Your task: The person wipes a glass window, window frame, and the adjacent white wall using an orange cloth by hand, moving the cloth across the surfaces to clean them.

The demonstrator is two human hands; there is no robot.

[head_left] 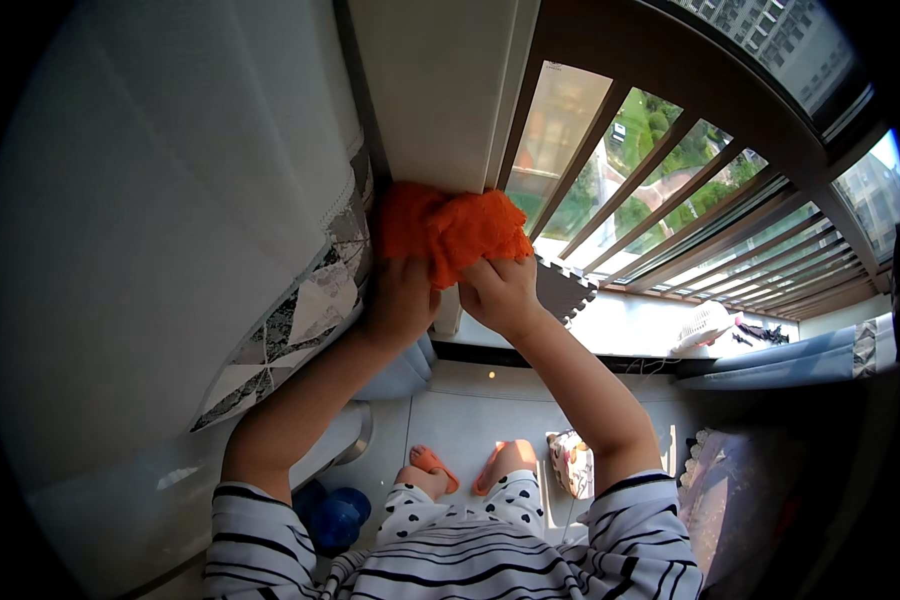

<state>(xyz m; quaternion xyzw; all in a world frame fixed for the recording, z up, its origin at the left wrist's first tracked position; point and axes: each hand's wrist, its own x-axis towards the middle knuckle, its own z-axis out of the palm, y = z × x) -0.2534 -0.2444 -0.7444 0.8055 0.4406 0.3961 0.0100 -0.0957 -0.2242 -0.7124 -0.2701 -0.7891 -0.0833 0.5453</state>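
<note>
An orange cloth (460,225) lies bunched against the lower part of a pale upright panel (442,95) beside the window. Both my hands are on it, side by side. My left hand (402,295) grips the cloth's left part, its fingertips hidden in the folds. With bent fingers my right hand (500,290) holds the right part, close to the brown window bars. The cloth covers the panel's surface behind it.
To the left hangs a white curtain (190,180) with a patterned border. Brown bars (660,155) cross the window at right. On the sill (630,320) lies a white object (705,325). A blue plastic bottle (338,518) stands on the floor left of my feet, a patterned bag (570,462) right.
</note>
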